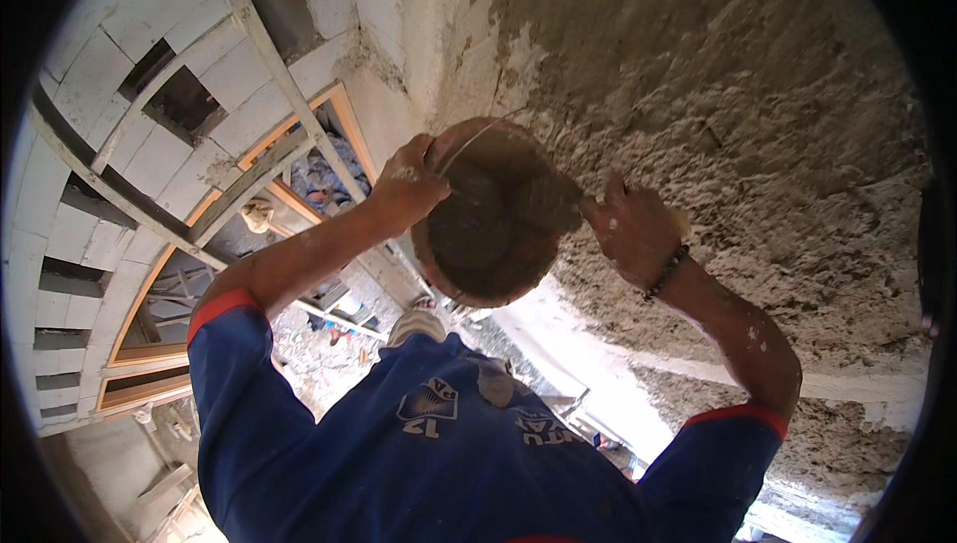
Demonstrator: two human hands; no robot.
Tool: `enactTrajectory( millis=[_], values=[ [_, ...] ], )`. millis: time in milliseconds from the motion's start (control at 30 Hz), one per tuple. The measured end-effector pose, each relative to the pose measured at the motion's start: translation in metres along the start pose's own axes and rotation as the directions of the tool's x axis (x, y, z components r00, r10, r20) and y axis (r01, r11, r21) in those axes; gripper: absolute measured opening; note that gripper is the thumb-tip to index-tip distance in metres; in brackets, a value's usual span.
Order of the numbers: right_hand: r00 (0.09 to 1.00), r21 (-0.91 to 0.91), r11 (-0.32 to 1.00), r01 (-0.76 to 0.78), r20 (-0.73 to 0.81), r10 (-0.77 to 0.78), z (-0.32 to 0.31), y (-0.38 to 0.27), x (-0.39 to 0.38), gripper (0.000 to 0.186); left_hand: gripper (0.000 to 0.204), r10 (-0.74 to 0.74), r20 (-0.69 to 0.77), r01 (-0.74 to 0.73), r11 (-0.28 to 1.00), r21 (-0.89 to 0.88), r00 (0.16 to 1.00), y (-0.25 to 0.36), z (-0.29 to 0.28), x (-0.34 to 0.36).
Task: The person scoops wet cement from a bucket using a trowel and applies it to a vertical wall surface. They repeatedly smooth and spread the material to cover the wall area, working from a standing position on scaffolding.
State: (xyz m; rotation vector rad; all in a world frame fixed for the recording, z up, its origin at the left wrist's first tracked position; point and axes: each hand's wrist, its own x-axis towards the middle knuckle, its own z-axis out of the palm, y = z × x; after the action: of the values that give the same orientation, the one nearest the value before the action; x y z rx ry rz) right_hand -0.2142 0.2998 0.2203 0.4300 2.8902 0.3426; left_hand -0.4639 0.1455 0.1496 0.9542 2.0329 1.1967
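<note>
My left hand grips the upper left rim of a round bucket, near its thin wire handle. Wet grey-brown mortar coats the inside and lies in the bottom. My right hand, a dark beaded bracelet at its wrist, is closed round the handle of a trowel. The trowel's mortar-smeared blade reaches over the bucket's right side. Spots of mortar stick to both hands and the right forearm.
A wall with rough, wet plaster rises at the right, smoother toward the top. Pale metal bars cross at the left before a white block wall with gaps and an orange-edged wooden frame. Rubble covers the floor far below.
</note>
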Motion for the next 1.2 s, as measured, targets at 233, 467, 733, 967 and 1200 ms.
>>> enactTrajectory(
  millis=[233, 467, 733, 967, 1200],
  values=[
    [0.996, -0.024, 0.997, 0.071, 0.046, -0.07, 0.023, -0.02, 0.042, 0.018, 0.049, 0.146, 0.068, -0.152, 0.985, 0.086, 0.987, 0.033, 0.004, 0.007],
    [0.996, 0.379, 0.921, 0.089, -0.026, -0.086, 0.104, -0.008, 0.026, 0.028, 0.048, 0.161, 0.16, -0.193, 0.958, 0.21, 0.974, 0.054, 0.015, 0.009],
    [0.992, 0.649, 0.753, 0.109, -0.118, -0.041, 0.129, -0.059, 0.031, 0.036, 0.055, 0.056, 0.13, -0.09, 0.959, 0.27, 0.99, 0.054, 0.0, 0.006],
    [0.966, 0.661, 0.732, 0.166, -0.259, 0.015, 0.093, -0.061, 0.037, 0.039, 0.047, -0.001, 0.015, 0.001, 1.0, 0.01, 1.0, 0.004, -0.028, -0.003],
    [0.981, 0.553, 0.831, 0.057, -0.184, 0.055, 0.077, -0.045, 0.049, 0.042, 0.046, -0.043, -0.197, 0.006, 0.983, -0.185, 0.979, -0.05, -0.033, 0.0]
  ],
)
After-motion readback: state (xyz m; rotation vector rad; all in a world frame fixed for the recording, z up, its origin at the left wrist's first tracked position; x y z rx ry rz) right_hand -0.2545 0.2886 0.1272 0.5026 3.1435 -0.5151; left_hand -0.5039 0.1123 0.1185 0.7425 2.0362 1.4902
